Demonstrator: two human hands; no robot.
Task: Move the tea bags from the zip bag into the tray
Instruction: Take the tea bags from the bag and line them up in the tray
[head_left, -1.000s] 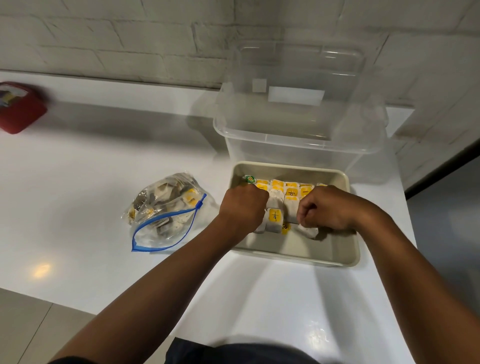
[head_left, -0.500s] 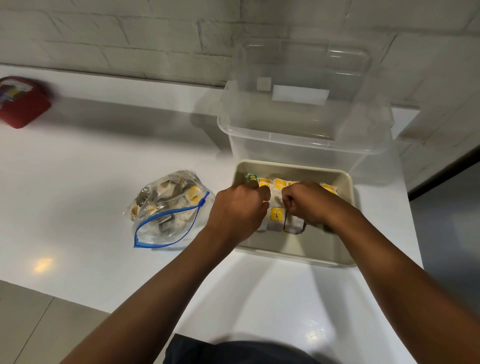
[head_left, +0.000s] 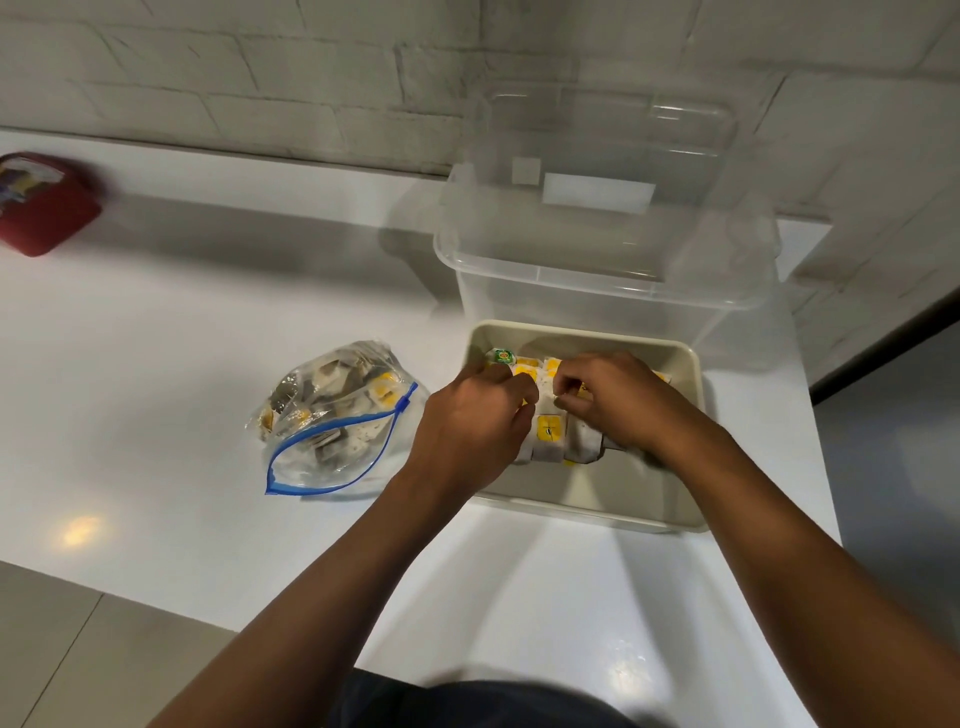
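Two hands work inside the beige tray (head_left: 691, 447), and the relation that matters next is where the remaining stock lies: the zip bag (head_left: 332, 415) sits on the white counter (head_left: 156, 364) to the left of the tray, near it but not touching, just beside the left forearm. The left hand (head_left: 467, 421) is therefore the nearer one for the next reach; the right hand (head_left: 613, 400) would have to cross over. The bag's long axis runs diagonally, from its open blue-edged mouth at the near left up toward the slider at the far right, so the mouth faces the person rather than the tray.

Both hands have curled fingers resting on the tea bags (head_left: 549, 431) in the tray. The left looks to be pressing or pinching the left end of the row, and the right pinches something small above the middle of it, though exactly what it pinches is too small to tell.

Counts: one tray, one zip bag, one clear lidded bin (head_left: 597, 270) directly behind the tray, one red container (head_left: 41, 213) far left against the wall. Tea bags in the tray stand in rows across its far half; the hands hide too many for an exact number. Many more remain in the zip bag, so by my judgement the task is partway done.
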